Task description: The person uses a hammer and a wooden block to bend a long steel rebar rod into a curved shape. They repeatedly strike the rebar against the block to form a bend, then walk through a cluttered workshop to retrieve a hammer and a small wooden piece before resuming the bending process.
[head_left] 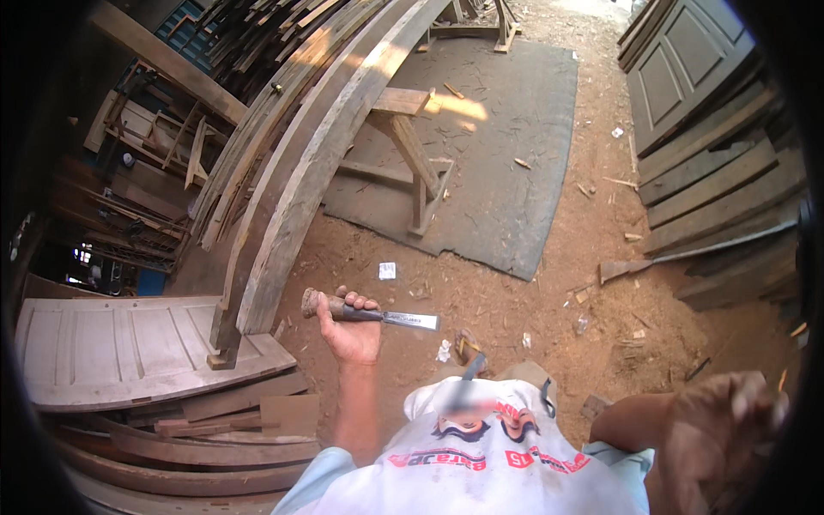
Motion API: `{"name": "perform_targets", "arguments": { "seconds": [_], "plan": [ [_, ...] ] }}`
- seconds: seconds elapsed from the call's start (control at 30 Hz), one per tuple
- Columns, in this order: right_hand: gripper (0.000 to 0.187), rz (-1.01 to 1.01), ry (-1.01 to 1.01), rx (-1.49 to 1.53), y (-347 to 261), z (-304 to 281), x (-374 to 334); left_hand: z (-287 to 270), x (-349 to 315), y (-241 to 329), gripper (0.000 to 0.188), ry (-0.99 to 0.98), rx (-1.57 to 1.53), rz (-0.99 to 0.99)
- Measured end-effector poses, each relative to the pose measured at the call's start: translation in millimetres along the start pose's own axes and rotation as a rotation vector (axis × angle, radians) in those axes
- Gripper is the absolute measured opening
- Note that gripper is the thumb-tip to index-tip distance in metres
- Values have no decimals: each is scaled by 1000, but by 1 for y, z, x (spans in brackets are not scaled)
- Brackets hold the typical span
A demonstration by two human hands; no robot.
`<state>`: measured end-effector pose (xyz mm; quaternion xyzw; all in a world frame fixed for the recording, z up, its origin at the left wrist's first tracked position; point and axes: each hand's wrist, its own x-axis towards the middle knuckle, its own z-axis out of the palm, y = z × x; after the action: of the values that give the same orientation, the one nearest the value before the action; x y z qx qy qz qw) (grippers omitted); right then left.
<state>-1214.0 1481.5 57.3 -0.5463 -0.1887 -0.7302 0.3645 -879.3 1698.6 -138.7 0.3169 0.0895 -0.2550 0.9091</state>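
My left hand (351,330) is closed around the handle of a chisel (412,320). The flat metal blade points right, and the worn, brownish handle end (310,303) sticks out past my thumb. At the lower right my right hand (730,425) is raised, blurred and dim near the picture's rim. Its fingers look curled in, with a thin orange sliver by the fingertips; what they hold is too unclear to name. Left of the chisel, a long wooden beam (283,184) runs away from me, apart from both hands.
A wooden trestle (412,163) stands on a dark mat (506,189) under the beam. Panelled doors lie at left (120,348) and lean at right (687,64). Stacked planks (721,184) line the right side; curved boards (189,472) pile up lower left. Shavings litter the dirt floor.
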Motion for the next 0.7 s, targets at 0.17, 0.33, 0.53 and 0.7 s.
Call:
{"name": "perform_targets", "arguments": {
  "seconds": [0.17,0.33,0.53,0.7],
  "plan": [
    [67,960,-619,-1202,107,-38,-123,38,77,-17,32,-25,227,83],
    [58,1938,-961,-1168,137,-130,-302,65,148,-62,30,-227,847,193],
    [38,2270,-320,-1019,178,-176,-405,143,238,-102,35,-418,1122,117],
    [30,2311,-109,-965,240,-266,-498,213,324,-117,41,-489,1255,77]
  ]
}}
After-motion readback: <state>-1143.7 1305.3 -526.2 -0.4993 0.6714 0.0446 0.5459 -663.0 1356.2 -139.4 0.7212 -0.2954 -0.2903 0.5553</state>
